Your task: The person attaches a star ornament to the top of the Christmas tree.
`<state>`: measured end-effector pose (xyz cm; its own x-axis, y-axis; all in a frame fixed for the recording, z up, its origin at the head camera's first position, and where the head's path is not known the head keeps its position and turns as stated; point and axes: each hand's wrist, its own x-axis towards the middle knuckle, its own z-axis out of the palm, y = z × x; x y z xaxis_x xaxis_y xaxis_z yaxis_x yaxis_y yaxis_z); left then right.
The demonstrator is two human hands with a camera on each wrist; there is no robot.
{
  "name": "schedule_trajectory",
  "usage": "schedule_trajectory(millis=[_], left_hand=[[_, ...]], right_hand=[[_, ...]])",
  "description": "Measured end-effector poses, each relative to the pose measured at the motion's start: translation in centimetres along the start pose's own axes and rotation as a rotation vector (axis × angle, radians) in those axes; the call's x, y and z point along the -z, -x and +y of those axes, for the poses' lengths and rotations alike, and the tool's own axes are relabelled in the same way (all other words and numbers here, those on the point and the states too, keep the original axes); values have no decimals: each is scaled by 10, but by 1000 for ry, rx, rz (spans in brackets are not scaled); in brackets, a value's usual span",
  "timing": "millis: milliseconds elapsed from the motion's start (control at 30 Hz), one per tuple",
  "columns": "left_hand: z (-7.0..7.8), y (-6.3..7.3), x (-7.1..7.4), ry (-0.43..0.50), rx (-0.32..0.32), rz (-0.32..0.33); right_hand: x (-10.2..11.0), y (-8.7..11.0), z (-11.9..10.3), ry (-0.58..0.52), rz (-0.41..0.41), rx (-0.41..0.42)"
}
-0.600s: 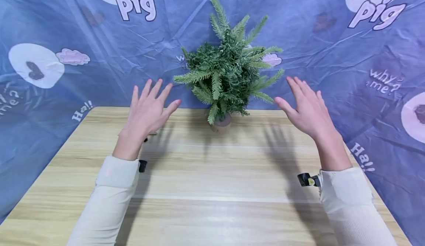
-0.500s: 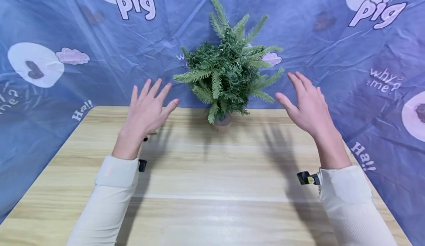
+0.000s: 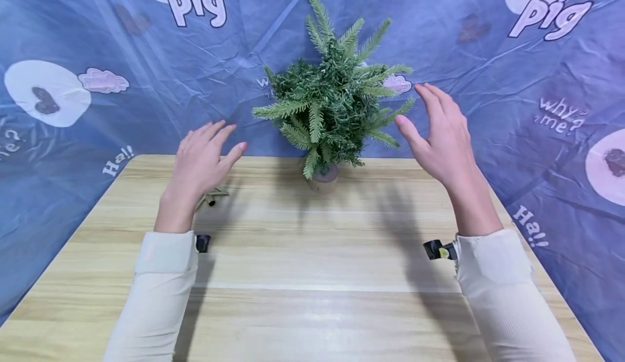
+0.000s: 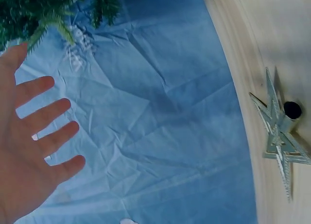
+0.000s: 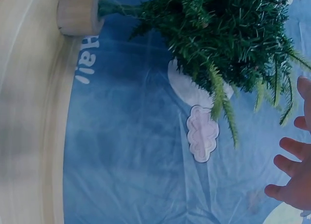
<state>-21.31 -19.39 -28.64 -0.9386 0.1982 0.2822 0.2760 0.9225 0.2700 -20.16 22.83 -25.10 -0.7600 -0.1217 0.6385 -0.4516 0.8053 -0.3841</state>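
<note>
A small artificial Christmas tree (image 3: 337,101) with frosted lighter tips stands upright on a round wooden base (image 3: 323,182) at the table's back edge. My left hand (image 3: 197,158) hovers to the left of it, fingers spread, holding nothing. Below that hand, partly hidden by it in the head view, lies a gold star tree topper (image 4: 278,141) with a dark-mouthed tube at its middle. To the tree's right, my right hand (image 3: 441,139) is raised beside the lower branches, palm turned inward, fingers slightly bent around nothing.
The pale wooden table (image 3: 312,253) backs onto a blue printed cloth (image 3: 273,20) that also rises along both sides. A small black camera mount (image 3: 439,250) juts inward from the right cuff, and another black piece (image 3: 203,243) from the left.
My left hand has drifted left, uncovering more of the star topper. My right hand has risen and come closer to the tree. The tree stands where it did.
</note>
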Motion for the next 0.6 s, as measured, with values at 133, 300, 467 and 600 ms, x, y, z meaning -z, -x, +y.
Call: schedule_trajectory(millis=[133,300,467,600], left_hand=[[-9,3,1,21,-12,90],[-18,6,2,59,-2,129],[-30,12,0,140,32,154],[-40,18,-1,187,60,164]], right_hand=[[-1,-6,-5,-7,35,48],[-1,-14,-13,-30,100,81],[-1,-25,-24,-48,131,115],[-2,-31,-31,-40,117,134]])
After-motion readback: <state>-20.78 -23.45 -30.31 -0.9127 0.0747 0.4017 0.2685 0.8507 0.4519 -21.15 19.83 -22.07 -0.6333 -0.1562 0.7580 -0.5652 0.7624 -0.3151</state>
